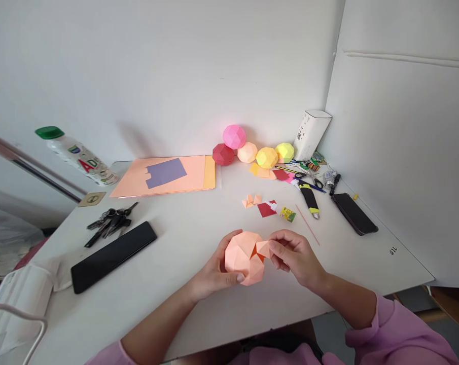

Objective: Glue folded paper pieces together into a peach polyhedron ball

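Note:
Above the front part of the desk, my left hand point(222, 264) is wrapped round the left side of a peach faceted paper ball point(240, 256), thumb at its lower front. On the ball's right side an opening shows a darker orange inside. My right hand point(293, 254) pinches a small peach paper piece point(265, 248) between thumb and fingers at that opening; whether the piece is joined to the ball I cannot tell. Small folded peach pieces point(251, 201) lie behind the ball, beside a dark red paper square point(266, 209) and a small yellow-green packet point(288, 214).
Several finished paper balls point(234, 137) sit against the wall. Peach sheets point(132, 177) with a purple piece point(166, 173) lie back left. Keys point(113, 221), a black phone point(113, 256) and a bottle point(82, 159) are left; a cutter point(309, 198) and a dark phone point(354, 214) are right.

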`<state>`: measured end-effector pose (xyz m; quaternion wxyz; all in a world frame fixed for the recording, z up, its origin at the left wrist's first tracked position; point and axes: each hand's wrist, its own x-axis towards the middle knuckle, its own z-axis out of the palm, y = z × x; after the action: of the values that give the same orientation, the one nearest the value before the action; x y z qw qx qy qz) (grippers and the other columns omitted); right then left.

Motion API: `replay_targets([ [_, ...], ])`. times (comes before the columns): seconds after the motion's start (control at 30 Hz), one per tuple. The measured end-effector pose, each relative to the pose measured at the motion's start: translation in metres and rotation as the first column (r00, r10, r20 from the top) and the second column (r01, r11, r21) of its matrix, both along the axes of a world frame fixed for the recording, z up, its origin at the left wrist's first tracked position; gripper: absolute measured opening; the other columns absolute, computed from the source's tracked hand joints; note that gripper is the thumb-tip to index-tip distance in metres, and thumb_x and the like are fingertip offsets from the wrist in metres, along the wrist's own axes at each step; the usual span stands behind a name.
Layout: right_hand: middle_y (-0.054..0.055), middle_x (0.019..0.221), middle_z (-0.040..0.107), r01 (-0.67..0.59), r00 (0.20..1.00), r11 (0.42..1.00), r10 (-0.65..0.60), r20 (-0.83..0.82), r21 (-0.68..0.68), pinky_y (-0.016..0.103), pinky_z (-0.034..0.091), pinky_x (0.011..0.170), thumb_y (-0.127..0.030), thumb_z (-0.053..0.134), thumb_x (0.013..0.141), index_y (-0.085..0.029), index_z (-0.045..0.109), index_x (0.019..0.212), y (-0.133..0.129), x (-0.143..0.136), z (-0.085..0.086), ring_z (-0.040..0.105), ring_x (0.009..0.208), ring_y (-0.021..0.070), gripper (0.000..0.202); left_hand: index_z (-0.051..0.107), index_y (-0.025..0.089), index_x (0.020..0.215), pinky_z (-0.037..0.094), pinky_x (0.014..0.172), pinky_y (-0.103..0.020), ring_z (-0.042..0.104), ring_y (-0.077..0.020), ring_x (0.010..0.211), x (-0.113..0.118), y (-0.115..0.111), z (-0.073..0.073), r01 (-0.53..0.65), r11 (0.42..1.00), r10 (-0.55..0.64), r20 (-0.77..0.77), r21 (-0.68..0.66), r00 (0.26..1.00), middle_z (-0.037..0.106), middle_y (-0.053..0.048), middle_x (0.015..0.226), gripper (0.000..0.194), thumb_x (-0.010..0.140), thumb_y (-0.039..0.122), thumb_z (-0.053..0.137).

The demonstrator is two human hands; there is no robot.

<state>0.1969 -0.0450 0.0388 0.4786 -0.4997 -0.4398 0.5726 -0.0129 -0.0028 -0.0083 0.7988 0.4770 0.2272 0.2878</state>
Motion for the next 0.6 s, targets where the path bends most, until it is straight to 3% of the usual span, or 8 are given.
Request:
replay_targets([
  [0.27,-0.003,0.049,0.054,0.042,0.998,0.996,-0.045,0.032,0.085,0.021,0.029,0.038,-0.04,0.064,0.083,-0.018,0.062,0.08,-0.0046,-0.0043,-0.0035,0.04,0.041,0.0078,0.022,0.03,0.035,0.138,0.042,0.093,-0.046,0.048,-0.0321,0.12,0.0002,0.0003,-0.0096,0.002,1.0,-0.002,0.048,-0.007,0.999,0.049,-0.01,0.133,0.084,0.069,0.03,0.077],
  [0.6,-0.004,0.047,0.051,0.056,0.995,0.993,-0.064,0.073,0.103,0.02,0.03,0.037,-0.037,0.062,0.085,-0.018,0.062,0.08,-0.0076,-0.005,-0.003,0.039,0.04,0.0069,0.019,0.03,0.034,0.137,0.045,0.09,-0.043,0.05,-0.0303,0.117,0.0002,-0.0001,-0.0078,0.002,1.0,-0.001,0.062,-0.015,0.998,0.049,-0.01,0.131,0.082,0.069,0.029,0.077],
])
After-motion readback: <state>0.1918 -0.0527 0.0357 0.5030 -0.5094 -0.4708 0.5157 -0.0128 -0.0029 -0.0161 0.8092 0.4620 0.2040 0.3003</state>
